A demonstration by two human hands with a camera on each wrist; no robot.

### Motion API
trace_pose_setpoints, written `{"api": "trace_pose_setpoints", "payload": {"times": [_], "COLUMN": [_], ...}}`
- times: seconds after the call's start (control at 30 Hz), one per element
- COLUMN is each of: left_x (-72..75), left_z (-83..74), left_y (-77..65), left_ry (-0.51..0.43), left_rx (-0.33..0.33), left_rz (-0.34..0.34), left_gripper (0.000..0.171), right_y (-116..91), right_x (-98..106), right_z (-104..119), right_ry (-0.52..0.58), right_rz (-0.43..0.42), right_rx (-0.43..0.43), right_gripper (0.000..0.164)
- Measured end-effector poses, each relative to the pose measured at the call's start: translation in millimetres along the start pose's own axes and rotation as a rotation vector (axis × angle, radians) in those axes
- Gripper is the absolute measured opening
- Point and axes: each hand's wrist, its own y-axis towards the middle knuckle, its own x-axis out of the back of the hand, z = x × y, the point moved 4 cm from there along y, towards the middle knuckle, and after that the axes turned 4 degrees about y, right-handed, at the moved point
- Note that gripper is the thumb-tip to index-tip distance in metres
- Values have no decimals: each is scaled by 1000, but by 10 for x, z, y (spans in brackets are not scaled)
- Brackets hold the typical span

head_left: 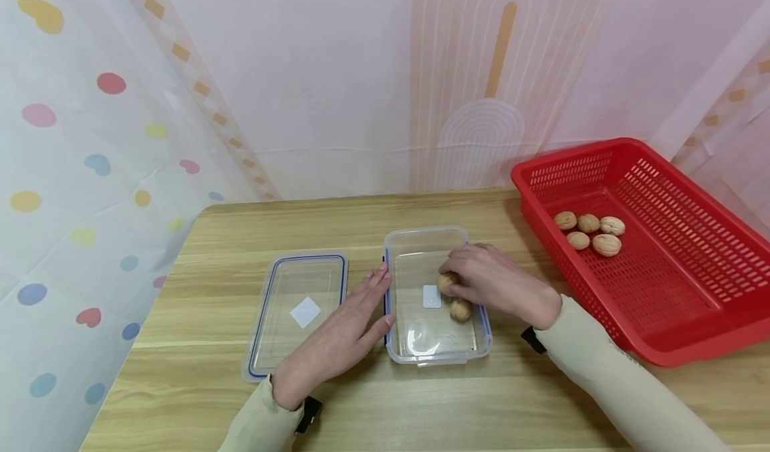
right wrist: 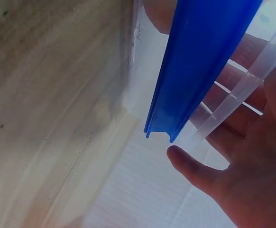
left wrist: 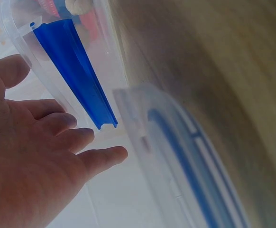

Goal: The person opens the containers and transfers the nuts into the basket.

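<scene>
A clear plastic food container (head_left: 415,358) with blue side latches sits open on the table. My right hand (head_left: 490,281) reaches over its right wall and pinches a walnut (head_left: 447,282) inside it, between thumb and fingers. A second walnut (head_left: 460,310) lies just below the thumb, by the right wall. My left hand (head_left: 337,342) has its fingers extended, the tips right at the container's left edge, beside the blue latch (left wrist: 76,71). Beneath and left of that hand, the clear lid (head_left: 279,318) with a blue seal lies flat on the table.
On the right, a red plastic basket (head_left: 680,291) stands angled on the wooden table (head_left: 204,345), with several walnuts (head_left: 588,222) grouped at its left side. A patterned cloth (head_left: 337,84) hangs behind the table's back edge.
</scene>
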Motion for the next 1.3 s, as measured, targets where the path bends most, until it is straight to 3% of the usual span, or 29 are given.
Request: {"api": "trace_pose_setpoints", "payload": {"times": [0.27,0.7,1.3], "left_x": [1,3,-10], "left_z": [-3,-8,1], "left_y": [0,-2,-3], "left_ry": [0,-6,6], "left_rx": [6,3,-17], "left_rz": [3,4,-20], "left_gripper": [67,67,67], "right_y": [-73,-196,-414], "right_x": [25,106,204], "right_z": [15,75,127], "right_ry": [51,92,101], "right_rz": [-40,-169,-264], "right_rx": [-30,53,35], "right_gripper": [30,30,34]}}
